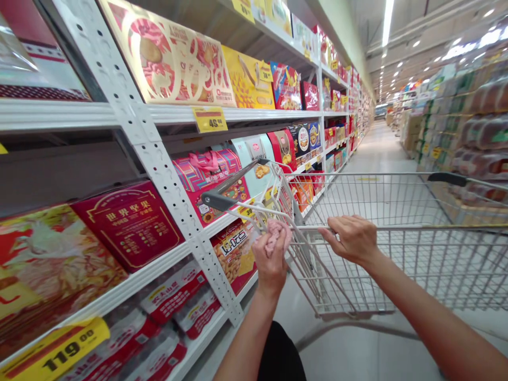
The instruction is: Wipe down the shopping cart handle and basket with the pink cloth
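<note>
A wire shopping cart (349, 201) stands side-on before me, its grey handle (234, 182) towards the shelves on the left. My left hand (271, 264) is closed around a crumpled pink cloth (277, 236), pressed at the handle-end corner of the cart's frame. Wrapped over the cart's near top rail is my right hand (353, 238), thumb along the rail. The cart basket shows only its wire mesh and the floor behind it.
White shelves (159, 169) with boxed foods and yellow price tags (210, 119) run along the left. Bottled drinks (159, 328) fill the bottom shelf. Stacked packaged goods (468, 121) stand right, beyond the cart. A pale-floored aisle (381, 143) stretches away between them.
</note>
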Available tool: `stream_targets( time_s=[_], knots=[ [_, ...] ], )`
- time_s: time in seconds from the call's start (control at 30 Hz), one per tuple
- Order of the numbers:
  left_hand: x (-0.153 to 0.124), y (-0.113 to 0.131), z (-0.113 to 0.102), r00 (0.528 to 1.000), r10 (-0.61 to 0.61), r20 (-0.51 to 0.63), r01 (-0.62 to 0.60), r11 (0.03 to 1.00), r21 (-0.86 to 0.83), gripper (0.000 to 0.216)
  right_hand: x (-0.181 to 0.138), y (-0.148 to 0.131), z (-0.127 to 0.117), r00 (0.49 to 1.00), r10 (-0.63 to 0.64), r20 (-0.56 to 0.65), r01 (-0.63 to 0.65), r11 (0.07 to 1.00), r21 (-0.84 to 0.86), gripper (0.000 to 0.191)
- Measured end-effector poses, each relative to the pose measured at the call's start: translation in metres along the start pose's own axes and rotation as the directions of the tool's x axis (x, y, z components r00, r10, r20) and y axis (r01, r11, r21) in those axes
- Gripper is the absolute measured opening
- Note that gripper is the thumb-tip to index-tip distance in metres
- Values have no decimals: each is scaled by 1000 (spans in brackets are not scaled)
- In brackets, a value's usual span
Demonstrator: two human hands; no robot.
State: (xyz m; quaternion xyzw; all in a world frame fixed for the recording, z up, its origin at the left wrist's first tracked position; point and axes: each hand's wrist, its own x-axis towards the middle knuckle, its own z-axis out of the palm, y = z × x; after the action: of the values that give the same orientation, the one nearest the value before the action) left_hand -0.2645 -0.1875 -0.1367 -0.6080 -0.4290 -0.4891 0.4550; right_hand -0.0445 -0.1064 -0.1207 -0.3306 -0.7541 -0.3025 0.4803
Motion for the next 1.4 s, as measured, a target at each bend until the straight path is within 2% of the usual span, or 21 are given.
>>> stream_targets(
  time_s=[0.13, 0.23, 0.33, 0.43, 0.5, 0.57, 0.63, 0.73, 0.8, 0.87, 0.97, 1.07, 1.17, 1.27, 1.33, 1.4],
  knots=[
    [46, -22, -12, 985, -134, -112, 142, 988, 63, 35, -1, 3, 0, 999, -20, -26, 19, 999, -26, 48],
    [75, -17, -13, 978, -195, -76, 201, 977, 69, 35, -2, 5, -1, 999, -15, -39, 14, 999, -29, 46],
    [75, 13, -4, 991, -91, 97, 88, 996, 31, 39, -3, 8, -2, 999, -10, -51, 9, 1000, -14, 45],
    [59, 42, 9, 948, 52, 312, -41, 998, -43, 41, -4, 12, -1, 999, -16, -47, 16, 1000, 10, 43],
    [50, 47, 13, 926, 84, 369, -65, 996, -62, 40, -4, 16, 0, 999, -12, -33, 13, 1000, 27, 44],
    [47, 39, 11, 930, 63, 361, -44, 997, -60, 38, -4, 19, 0, 1000, -9, -25, 10, 999, 39, 46],
    [53, 24, 3, 952, -2, 306, 12, 999, -31, 35, -5, 22, 0, 1000, -11, -28, 12, 999, 42, 46],
    [77, -1, -15, 982, -115, 150, 104, 991, 80, 34, -7, 28, -2, 998, -19, -61, 20, 999, 30, 45],
    [99, -14, -28, 983, -167, 82, 152, 974, 166, 34, -9, 32, -4, 996, -27, -87, 29, 999, 17, 43],
    [121, -23, -38, 975, -208, 78, 187, 958, 219, 33, -11, 37, -5, 996, -15, -89, 16, 1000, 17, 42],
    [143, -29, -47, 959, -243, 144, 206, 950, 234, 28, -14, 45, -5, 997, 18, -72, -13, 998, 61, 41],
    [150, -22, -49, 949, -203, 239, 151, 964, 220, 23, -16, 52, -6, 996, 6, -89, 1, 997, 82, 44],
    [152, -8, -51, 937, -84, 340, 21, 983, 184, 22, -17, 60, -6, 994, 3, -114, 6, 997, 82, 49],
    [161, -1, -54, 897, 30, 441, -75, 994, 86, 23, -20, 69, -6, 994, 69, -87, -59, 991, 118, 55],
    [173, -3, -57, 857, 76, 510, -83, 997, -10, 23, -23, 76, -6, 993, 106, -52, -98, 986, 137, 58],
    [187, -9, -57, 817, 86, 570, -28, 994, -109, 22, -25, 83, -7, 993, 113, -45, -105, 983, 151, 60]
  ],
)
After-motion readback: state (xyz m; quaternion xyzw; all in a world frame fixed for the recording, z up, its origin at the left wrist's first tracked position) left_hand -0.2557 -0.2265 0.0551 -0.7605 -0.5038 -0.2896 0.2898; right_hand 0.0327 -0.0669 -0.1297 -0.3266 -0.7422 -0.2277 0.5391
